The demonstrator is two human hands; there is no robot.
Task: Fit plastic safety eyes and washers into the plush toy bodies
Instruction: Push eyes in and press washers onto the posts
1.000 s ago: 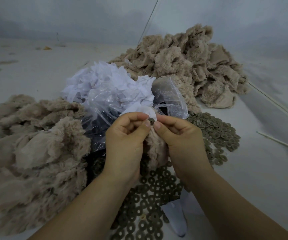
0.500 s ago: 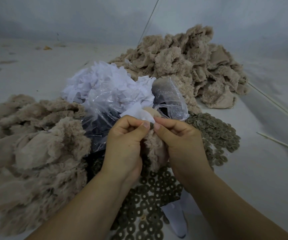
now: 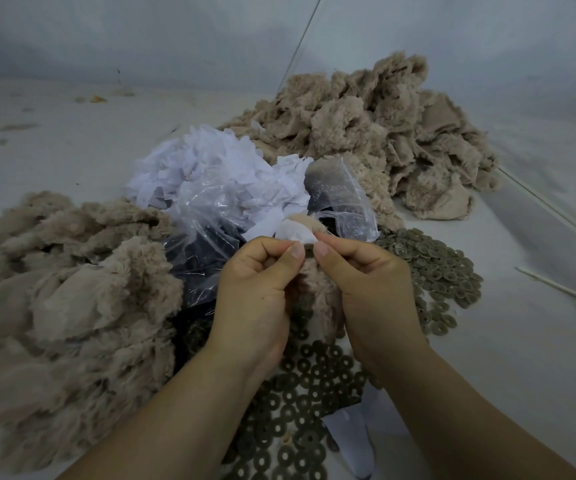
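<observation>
My left hand (image 3: pixel 255 289) and my right hand (image 3: pixel 369 282) meet in the middle, both pinching one beige plush toy body (image 3: pixel 317 289) that hangs between them. Both thumbs press together at its top, where a small dark round washer (image 3: pixel 309 250) shows between the thumb tips. A white patch of fabric (image 3: pixel 295 233) sticks up just behind the thumbs. Loose olive-brown washers (image 3: pixel 435 271) lie in a heap to the right and more washers (image 3: pixel 300 410) spread under my wrists. The eye itself is hidden.
A pile of beige plush bodies (image 3: pixel 72 289) lies at the left and a bigger plush pile (image 3: pixel 383 133) at the back right. White scraps (image 3: pixel 217 171) and a clear plastic bag (image 3: pixel 210 237) sit behind my hands. Thin white sticks (image 3: pixel 563 289) lie at the right.
My hands have risen slightly and the thumbs have closed tighter over the washer. The white fabric patch now shows more above the thumbs.
</observation>
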